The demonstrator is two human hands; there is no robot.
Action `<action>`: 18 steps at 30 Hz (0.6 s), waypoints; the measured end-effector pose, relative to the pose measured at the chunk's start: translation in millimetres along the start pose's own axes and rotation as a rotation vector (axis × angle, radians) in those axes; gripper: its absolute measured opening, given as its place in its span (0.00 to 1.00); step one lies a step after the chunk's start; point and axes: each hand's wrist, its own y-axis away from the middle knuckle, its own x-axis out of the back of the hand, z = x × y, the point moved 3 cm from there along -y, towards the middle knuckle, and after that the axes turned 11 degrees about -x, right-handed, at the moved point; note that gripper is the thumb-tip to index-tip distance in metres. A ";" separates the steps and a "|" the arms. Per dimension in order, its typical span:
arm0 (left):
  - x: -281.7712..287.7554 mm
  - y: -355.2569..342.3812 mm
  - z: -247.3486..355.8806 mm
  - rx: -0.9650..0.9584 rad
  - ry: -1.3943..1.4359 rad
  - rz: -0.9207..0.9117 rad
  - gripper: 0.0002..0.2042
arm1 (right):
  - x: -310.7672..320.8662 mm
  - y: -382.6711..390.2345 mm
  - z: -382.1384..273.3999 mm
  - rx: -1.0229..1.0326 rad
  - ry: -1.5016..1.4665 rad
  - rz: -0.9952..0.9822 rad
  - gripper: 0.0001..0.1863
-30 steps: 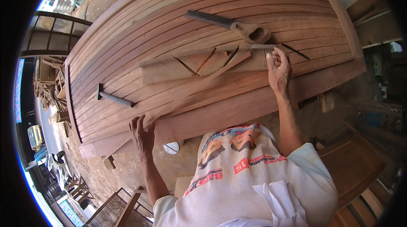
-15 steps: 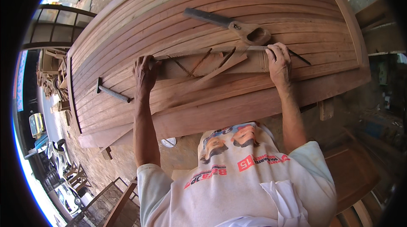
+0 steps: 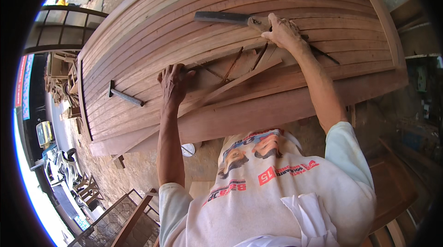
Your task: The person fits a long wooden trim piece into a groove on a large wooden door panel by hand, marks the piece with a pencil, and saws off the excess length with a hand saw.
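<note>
Under right grip (image 3: 284,33), saw (image 3: 226,17), pointing left

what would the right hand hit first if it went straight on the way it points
Probably the wooden saw handle; the right hand seems to touch it, though depth is unclear.

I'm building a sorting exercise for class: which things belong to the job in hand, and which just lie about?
In the job, apparently:
saw, at the right grip
slotted wooden box, under the left grip
wooden strip, alongside

Lying about:
hammer
thin dark rod
</note>
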 end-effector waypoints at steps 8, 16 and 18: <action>-10.9 -0.5 7.8 -0.066 0.083 0.107 0.14 | 3.4 -24.6 8.9 0.338 -0.025 0.395 0.14; -14.8 5.6 15.8 -0.003 0.056 0.063 0.14 | 60.9 57.0 34.1 0.076 -0.581 0.480 0.15; -13.9 9.0 16.3 0.005 0.048 0.058 0.15 | 66.5 89.0 39.3 -0.049 -0.694 0.496 0.15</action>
